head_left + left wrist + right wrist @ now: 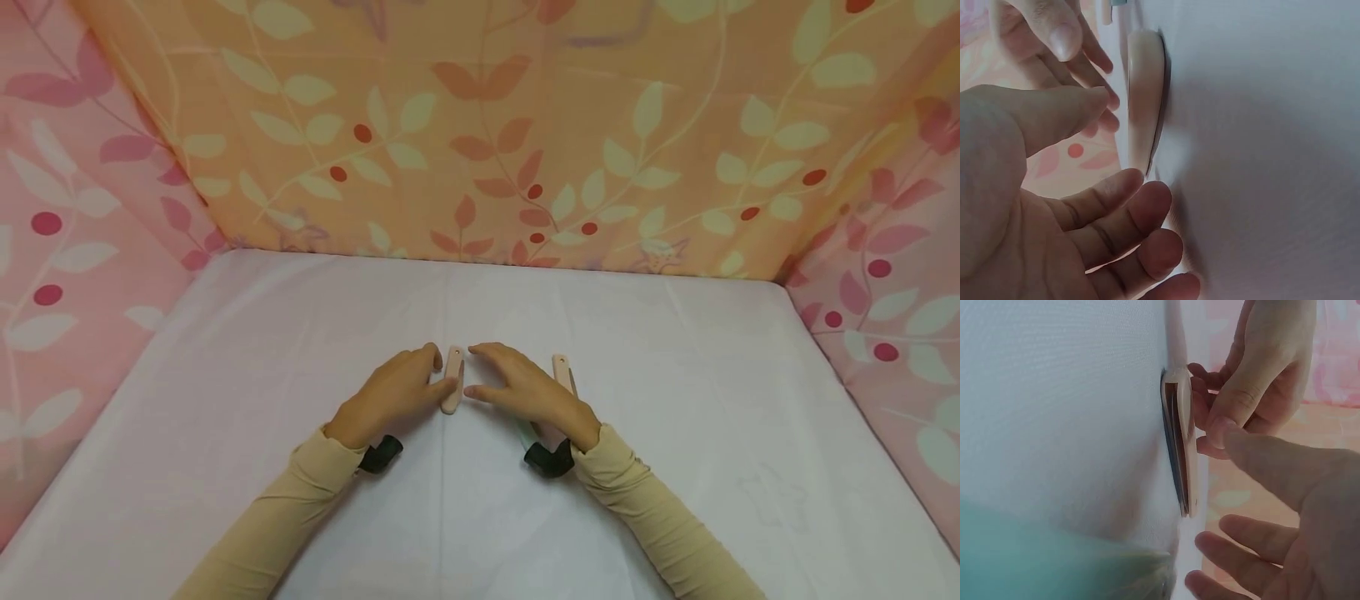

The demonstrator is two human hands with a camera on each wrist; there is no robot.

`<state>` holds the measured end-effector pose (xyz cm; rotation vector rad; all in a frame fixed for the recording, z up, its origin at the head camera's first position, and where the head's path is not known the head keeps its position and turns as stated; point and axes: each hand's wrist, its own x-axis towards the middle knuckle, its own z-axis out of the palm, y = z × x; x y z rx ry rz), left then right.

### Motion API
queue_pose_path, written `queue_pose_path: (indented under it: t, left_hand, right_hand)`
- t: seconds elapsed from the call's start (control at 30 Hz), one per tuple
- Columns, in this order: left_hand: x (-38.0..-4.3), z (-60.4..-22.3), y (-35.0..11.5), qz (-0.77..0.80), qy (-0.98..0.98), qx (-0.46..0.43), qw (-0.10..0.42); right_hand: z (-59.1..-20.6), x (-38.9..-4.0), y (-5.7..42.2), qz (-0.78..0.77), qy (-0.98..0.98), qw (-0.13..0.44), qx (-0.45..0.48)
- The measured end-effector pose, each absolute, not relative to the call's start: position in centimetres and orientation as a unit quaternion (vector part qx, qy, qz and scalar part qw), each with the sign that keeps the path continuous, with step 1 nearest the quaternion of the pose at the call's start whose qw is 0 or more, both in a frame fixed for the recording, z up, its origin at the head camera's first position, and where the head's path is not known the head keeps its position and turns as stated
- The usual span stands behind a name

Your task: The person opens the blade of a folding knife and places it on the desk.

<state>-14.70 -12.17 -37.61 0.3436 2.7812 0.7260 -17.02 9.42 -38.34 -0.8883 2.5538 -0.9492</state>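
Table (697, 392) white-clothed; leaf-print walls (480, 125) behind, beside; left grip (393, 387), right grip (525, 387) loose, unclosed, flanking pale wooden handle (453, 365).

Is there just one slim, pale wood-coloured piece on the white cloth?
No: one piece lies between the left hand and right hand; a second piece shows beyond the latter.

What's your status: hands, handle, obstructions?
Left hand and right hand loose, gripping nothing. Pale handle lying on white cloth between them. Second handle partly hidden by right hand. Nothing visibly blocking.
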Motion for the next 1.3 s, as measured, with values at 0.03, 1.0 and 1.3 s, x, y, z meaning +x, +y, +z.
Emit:
queue_pose_path:
  t: [0.03, 1.0, 1.3]
  left_hand:
    - [-14.69, -37.64, -12.14, 0.247, 0.953, 0.12, 0.125]
    - [-15.2, -38.08, -11.57, 0.33, 0.921, 0.085, 0.189]
    - [-15.24, -38.02, -11.76, 0.363, 0.912, 0.113, 0.156]
  right_hand:
    - [-38.36, -17.0, 9.44, -0.326, 0.883, 0.138, -0.31]
    - [-38.78, -17.29, 9.72, -0.296, 0.881, 0.14, -0.34]
    - [-38.86, -17.78, 9.95, -0.386, 0.87, 0.132, -0.276]
